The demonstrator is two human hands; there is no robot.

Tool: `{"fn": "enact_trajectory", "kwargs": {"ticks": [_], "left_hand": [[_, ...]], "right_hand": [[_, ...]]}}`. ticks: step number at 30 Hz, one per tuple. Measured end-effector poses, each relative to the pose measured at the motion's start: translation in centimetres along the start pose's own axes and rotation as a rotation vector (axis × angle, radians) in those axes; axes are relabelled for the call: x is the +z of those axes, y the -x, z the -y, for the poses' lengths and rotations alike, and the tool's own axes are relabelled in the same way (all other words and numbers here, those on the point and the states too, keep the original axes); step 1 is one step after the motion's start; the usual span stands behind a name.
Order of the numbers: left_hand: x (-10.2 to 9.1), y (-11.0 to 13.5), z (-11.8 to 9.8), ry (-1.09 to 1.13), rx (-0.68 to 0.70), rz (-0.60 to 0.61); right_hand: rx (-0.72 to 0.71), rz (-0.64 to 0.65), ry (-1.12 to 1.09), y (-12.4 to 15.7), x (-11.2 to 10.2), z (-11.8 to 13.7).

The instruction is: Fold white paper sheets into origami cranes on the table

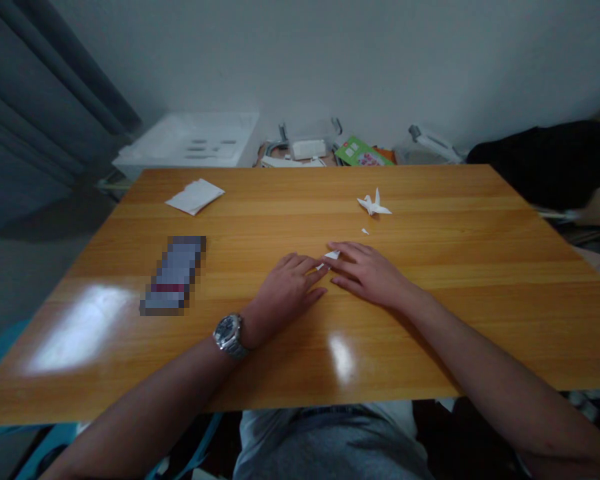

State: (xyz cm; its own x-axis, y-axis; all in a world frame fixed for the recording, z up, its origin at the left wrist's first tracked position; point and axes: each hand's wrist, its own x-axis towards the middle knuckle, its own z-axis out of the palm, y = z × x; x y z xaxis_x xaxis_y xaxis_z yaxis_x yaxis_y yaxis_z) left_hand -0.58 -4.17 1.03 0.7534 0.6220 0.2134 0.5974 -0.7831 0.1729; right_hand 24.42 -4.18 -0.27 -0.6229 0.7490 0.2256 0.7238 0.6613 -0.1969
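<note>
A small folded piece of white paper (pixel 333 255) lies on the wooden table, mostly covered by fingers. My left hand (pixel 293 287), with a metal watch (pixel 229 333) on its wrist, rests its outstretched fingertips at the paper's left end; its thumb stands apart. From the right, my right hand (pixel 367 272) lays spread fingers over the paper, thumb apart and nearer to me. Both hands are open and press from above. Beyond the right hand stands a white origami crane (pixel 374 203), with a tiny white paper scrap (pixel 365 231) in front of it.
White paper sheets (pixel 195 197) lie at the table's (pixel 280 213) far left. A blurred-out phone (pixel 175 275) is left of my hands. Behind the far edge are a white bin (pixel 190 140), a green packet (pixel 363 153) and a dark cloth (pixel 545 160).
</note>
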Motion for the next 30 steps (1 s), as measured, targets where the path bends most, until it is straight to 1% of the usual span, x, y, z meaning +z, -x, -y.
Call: {"fn": "enact_trajectory", "kwargs": {"ticks": [3, 7, 14, 20, 23, 26, 30], "left_hand": [[0.1, 0.0, -0.1, 0.004, -0.019, 0.002], [0.3, -0.1, 0.0, 0.002, -0.024, 0.0], [0.4, 0.0, 0.1, -0.005, -0.015, -0.004], [0.3, -0.2, 0.4, -0.015, 0.023, 0.004], [0.4, -0.2, 0.4, -0.012, 0.025, 0.0], [0.5, -0.3, 0.3, -0.002, 0.032, -0.008], [0.5, -0.2, 0.2, 0.045, 0.036, -0.032]], "right_hand": [[0.052, 0.034, 0.022, 0.5, 0.1, 0.1], [0.14, 0.043, 0.016, 1.1, 0.5, -0.3], [0.229, -0.036, -0.011, 1.2, 1.1, -1.2], [0.217, -0.032, 0.002, 0.8, 1.1, -1.4], [0.213, -0.065, 0.005, 0.3, 0.7, -1.1], [0.162, -0.111, -0.043, -0.1, 0.5, -0.7], [0.109, -0.083, -0.069, -0.1, 0.8, -0.4]]}}
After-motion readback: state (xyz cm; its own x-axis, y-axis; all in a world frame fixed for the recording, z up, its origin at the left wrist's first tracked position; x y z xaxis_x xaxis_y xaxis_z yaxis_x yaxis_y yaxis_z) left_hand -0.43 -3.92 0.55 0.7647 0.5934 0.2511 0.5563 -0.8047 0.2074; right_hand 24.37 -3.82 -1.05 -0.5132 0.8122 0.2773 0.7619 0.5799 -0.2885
